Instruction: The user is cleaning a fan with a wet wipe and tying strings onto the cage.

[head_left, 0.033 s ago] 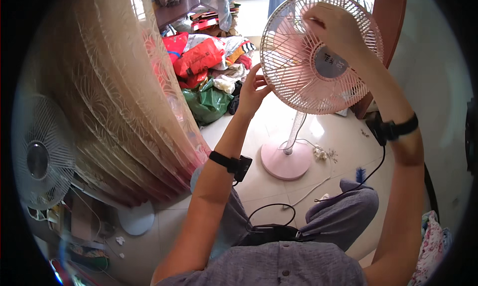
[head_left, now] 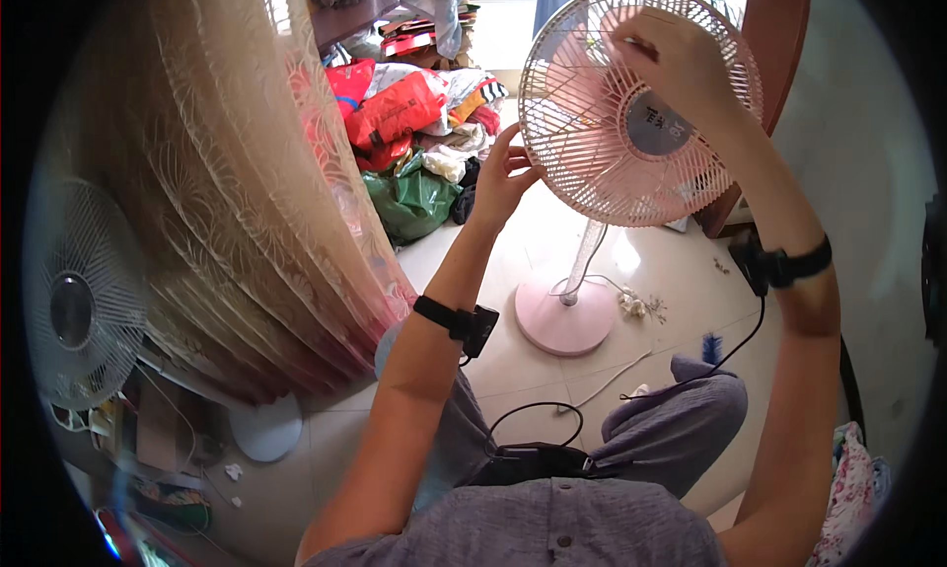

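Note:
A pink pedestal fan (head_left: 564,318) stands on the floor before me, its round wire grille (head_left: 602,197) tilted toward me. My left hand (head_left: 503,187) is closed on the left rim of the grille, thumb and fingers around its edge. Across the upper part of the grille, my right hand (head_left: 681,66) is held with its fingers curled in a pinch. Anything between those fingers is hidden or too small to make out. Behind the wires, the pink blades (head_left: 577,83) show around a grey centre cap (head_left: 659,123).
A sheer patterned curtain (head_left: 227,172) hangs at left, beside a white fan (head_left: 71,310). Red bags (head_left: 395,108), clothes and a green bag (head_left: 409,202) are heaped behind my left hand. On the floor lie a pale cord (head_left: 612,379) and fluffy debris (head_left: 631,301). A blue brush (head_left: 711,348) stands by my knee.

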`<state>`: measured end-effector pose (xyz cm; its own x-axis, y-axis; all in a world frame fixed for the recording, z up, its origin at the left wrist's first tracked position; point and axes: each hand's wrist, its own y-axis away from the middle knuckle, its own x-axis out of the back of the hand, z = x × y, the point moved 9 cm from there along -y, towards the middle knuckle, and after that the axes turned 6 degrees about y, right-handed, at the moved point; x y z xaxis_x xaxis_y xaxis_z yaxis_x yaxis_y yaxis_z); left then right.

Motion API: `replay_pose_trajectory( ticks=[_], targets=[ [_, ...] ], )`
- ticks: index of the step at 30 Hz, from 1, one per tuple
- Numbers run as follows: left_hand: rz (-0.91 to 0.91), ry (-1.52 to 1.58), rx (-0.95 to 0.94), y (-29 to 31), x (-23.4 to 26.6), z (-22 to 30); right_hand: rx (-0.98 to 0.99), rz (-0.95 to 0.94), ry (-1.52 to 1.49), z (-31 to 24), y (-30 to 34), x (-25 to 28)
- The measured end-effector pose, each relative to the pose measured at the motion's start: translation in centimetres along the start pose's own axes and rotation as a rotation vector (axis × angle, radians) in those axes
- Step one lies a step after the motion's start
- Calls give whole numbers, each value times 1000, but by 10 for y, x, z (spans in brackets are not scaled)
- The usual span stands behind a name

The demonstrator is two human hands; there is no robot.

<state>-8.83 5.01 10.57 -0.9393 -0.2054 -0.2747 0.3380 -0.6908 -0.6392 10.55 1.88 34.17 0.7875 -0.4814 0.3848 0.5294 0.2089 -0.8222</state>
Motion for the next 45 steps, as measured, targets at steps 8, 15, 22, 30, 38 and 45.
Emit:
replay_pose_trajectory(
  ticks=[8,15,22,30,38,45],
  targets=[
    [-10,-33,-16,-2,-3,-2,32,-273,-73,-17,23,-25],
    [-16,-80,-24,-1,-3,0,163,-227,6,-31,23,-40],
    [-1,-98,-52,1,-1,2,360,-217,155,-42,23,-62],
    [-10,-120,-63,1,-3,5,456,-124,187,-50,24,-63],
    [1,-136,-68,1,-3,6,330,-63,175,-44,38,-44],
    [2,-132,-36,2,-2,8,184,-286,81,-32,17,-57]
  ],
)
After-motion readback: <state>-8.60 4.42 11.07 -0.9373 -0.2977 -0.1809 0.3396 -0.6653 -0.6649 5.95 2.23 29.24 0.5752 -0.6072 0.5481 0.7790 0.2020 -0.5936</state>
